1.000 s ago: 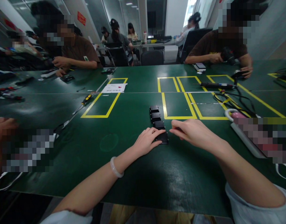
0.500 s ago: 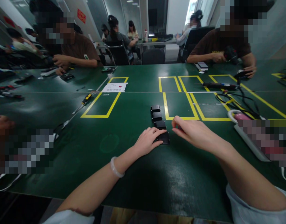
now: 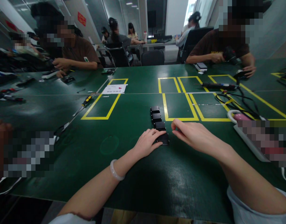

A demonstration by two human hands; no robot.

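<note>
Several small black blocks (image 3: 156, 117) lie in a straight row on the green table (image 3: 133, 174), running away from me. My left hand (image 3: 147, 142) rests on the nearest black block (image 3: 163, 139), fingers laid over its left side and top. My right hand (image 3: 194, 134) hovers just right of the row, fingers together and pointing left toward the blocks, with nothing visibly in it. A pale bangle (image 3: 116, 170) circles my left wrist.
Yellow tape rectangles (image 3: 177, 105) mark the table beyond the row. A screwdriver (image 3: 83, 104) lies to the left, and black cables (image 3: 236, 99) with a power strip (image 3: 247, 140) to the right. A paper sheet (image 3: 114, 89) lies further back. Other people sit around the table.
My right hand has shifted slightly, its fingertips staying close to the row. My left hand stays on the nearest block.
</note>
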